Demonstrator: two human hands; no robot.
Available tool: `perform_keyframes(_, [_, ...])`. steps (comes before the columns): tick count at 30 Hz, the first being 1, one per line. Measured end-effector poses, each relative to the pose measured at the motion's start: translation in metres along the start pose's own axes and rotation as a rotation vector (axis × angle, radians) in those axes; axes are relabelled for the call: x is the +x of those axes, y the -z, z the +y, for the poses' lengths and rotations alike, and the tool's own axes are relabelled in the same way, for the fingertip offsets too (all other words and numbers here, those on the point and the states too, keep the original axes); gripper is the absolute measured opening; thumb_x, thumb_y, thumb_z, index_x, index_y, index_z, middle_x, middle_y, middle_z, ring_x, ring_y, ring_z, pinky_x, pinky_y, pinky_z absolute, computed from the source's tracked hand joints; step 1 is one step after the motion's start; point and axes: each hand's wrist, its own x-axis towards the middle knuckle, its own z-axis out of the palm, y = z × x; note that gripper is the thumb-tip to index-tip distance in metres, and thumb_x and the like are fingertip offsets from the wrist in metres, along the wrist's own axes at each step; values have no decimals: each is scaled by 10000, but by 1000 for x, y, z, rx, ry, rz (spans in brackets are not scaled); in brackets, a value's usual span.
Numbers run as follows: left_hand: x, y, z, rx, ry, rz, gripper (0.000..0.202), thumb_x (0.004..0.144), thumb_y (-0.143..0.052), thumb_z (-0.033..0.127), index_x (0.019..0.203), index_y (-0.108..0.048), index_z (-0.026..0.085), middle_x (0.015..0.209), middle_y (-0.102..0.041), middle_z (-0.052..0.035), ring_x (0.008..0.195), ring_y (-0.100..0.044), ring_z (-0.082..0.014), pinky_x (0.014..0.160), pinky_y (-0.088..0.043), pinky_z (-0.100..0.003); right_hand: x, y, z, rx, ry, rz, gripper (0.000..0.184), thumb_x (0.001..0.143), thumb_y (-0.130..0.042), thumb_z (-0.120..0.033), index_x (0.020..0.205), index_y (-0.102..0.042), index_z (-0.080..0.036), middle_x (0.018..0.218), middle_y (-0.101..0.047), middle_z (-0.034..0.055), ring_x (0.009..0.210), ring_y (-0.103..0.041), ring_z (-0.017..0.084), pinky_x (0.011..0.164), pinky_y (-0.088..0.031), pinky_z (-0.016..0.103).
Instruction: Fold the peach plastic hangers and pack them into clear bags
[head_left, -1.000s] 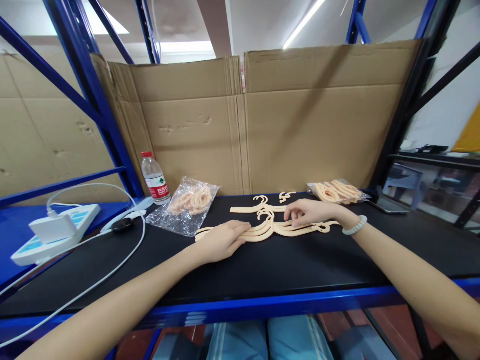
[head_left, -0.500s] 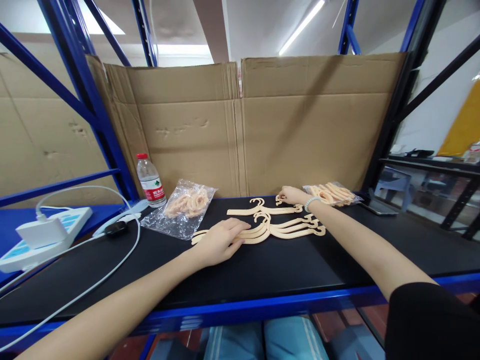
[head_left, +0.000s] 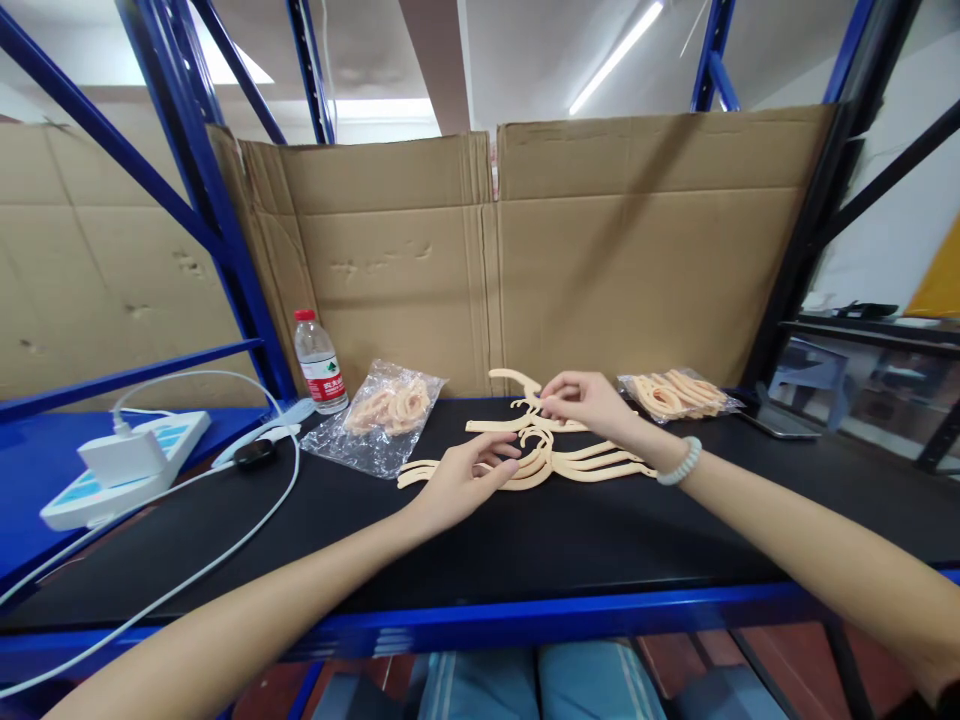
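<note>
Several cream plastic hangers lie in a nested row on the black tabletop, hooks bunched in the middle. Another cream hanger lies just behind them. My left hand rests over the left arms of the front hangers, fingers apart and loosely bent. Above the rear hanger, my right hand pinches a curved cream hanger arm, its free end pointing left. My right fingers and wrist hide part of the hangers' right side.
Clear plastic bags of cream rings and cream strips lie at the back. A water bottle stands left. A power strip with a white cable occupies the left side. A phone lies right, before the cardboard wall.
My right hand has come left and up from the back right, now raising a hanger arm above the rear hanger. My left fingers have lifted slightly. The view has shifted a little.
</note>
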Motion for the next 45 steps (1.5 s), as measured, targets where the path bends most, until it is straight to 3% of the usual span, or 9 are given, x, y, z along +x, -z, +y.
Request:
perform_keyframes(3, [-2,-8,1,-316,95,49,393,789,-671,350,1123,-592,158,980,-675,-82,774,-647,-163,653,-523,-273,-22,-28,-31,399,-20,-176,226,748,-661,-377,796,-592,-167,709,-713,50,621,-665,159,568,-525,258])
perform_keyframes(7, [-3,-8,-2,-504,148,204,279,707,-760,336,857,-649,128,784,-658,-25,651,-600,-113,608,-493,-228,-23,-44,-38,446,3,-239,199,737,-672,-356,743,-631,-161,688,-705,35,628,-664,151,559,-518,237])
perform_keyframes(11, [3,3,-5,-570,179,364,286,670,-787,341,706,-605,123,702,-621,8,579,-563,-69,596,-479,-200,5,-23,-6,210,-16,-148,369,866,-481,-425,819,-696,-128,801,-726,85,672,-670,157,610,-539,271])
perform_keyframes(15, [9,14,-5,-612,212,412,286,732,-731,364,772,-545,151,717,-646,-4,600,-626,-94,604,-507,-220,25,2,41,-131,-1,-50,160,762,-591,-238,785,-712,-137,777,-720,82,732,-650,181,718,-501,301])
perform_keyframes(22, [12,24,-2,-617,224,420,283,796,-668,366,775,-467,168,612,-632,16,480,-591,-76,499,-465,-188,18,-16,83,-276,-10,-138,51,682,-666,-191,655,-682,-151,645,-676,44,592,-587,158,593,-427,268])
perform_keyframes(26, [15,32,-2,-628,217,427,285,770,-707,336,773,-484,159,607,-628,29,501,-581,-55,514,-458,-157,22,-15,79,-272,-21,-108,94,704,-662,-224,645,-654,-151,637,-666,41,592,-585,155,583,-423,261])
perform_keyframes(33, [20,39,-8,-671,252,433,255,684,-789,233,767,-571,131,619,-636,18,535,-576,-37,564,-475,-127,9,26,57,-122,20,10,208,761,-620,-353,837,-615,-159,762,-662,55,706,-625,174,659,-507,293])
perform_keyframes(38, [18,33,-8,-696,242,356,262,637,-820,235,777,-639,110,670,-632,7,583,-566,-40,593,-475,-127,-14,33,43,66,106,-98,373,803,-607,-350,1128,-582,-169,853,-646,51,729,-612,166,687,-527,312])
perform_keyframes(45, [15,33,-7,-739,255,244,251,658,-805,253,752,-600,142,717,-582,22,677,-585,-84,624,-506,-184,-26,30,26,209,143,-162,342,859,-568,-428,1060,-648,-163,1037,-660,87,884,-616,187,839,-494,337])
